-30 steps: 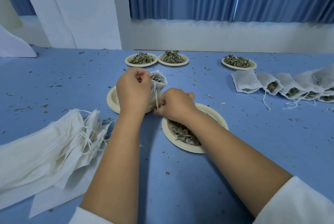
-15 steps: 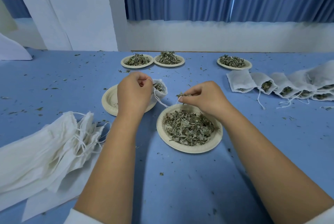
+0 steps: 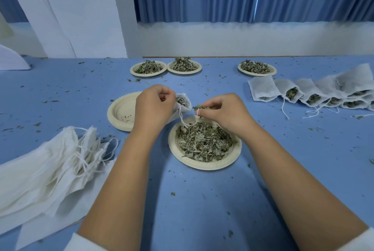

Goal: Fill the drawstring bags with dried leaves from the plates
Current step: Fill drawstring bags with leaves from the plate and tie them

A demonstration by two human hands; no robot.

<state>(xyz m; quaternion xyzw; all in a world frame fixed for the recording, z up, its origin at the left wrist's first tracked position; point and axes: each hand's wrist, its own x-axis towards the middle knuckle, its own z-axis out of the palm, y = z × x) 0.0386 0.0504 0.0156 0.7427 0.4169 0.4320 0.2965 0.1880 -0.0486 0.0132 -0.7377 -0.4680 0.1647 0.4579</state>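
My left hand (image 3: 153, 106) grips the mouth of a small white drawstring bag (image 3: 183, 102), held open above the table with dried leaves showing inside. Just right of the bag's mouth, my right hand (image 3: 220, 112) pinches a tuft of dried leaves (image 3: 199, 106). The bag's string loops down between the two hands. Below them sits a paper plate (image 3: 234, 154) heaped with dried leaves (image 3: 204, 142). A nearly bare stack of paper plates (image 3: 120, 112) lies behind my left hand.
A pile of flat unfilled white bags (image 3: 50, 161) lies at the left. A row of filled bags (image 3: 311, 93) lies at the right. Three more plates of leaves (image 3: 148, 68) (image 3: 184, 65) (image 3: 256, 67) stand at the back. Leaf crumbs litter the blue table (image 3: 202, 200).
My right hand rose from the near plate with a pinch of leaves and moved left toward the bag's mouth. My left hand kept holding the bag in place.
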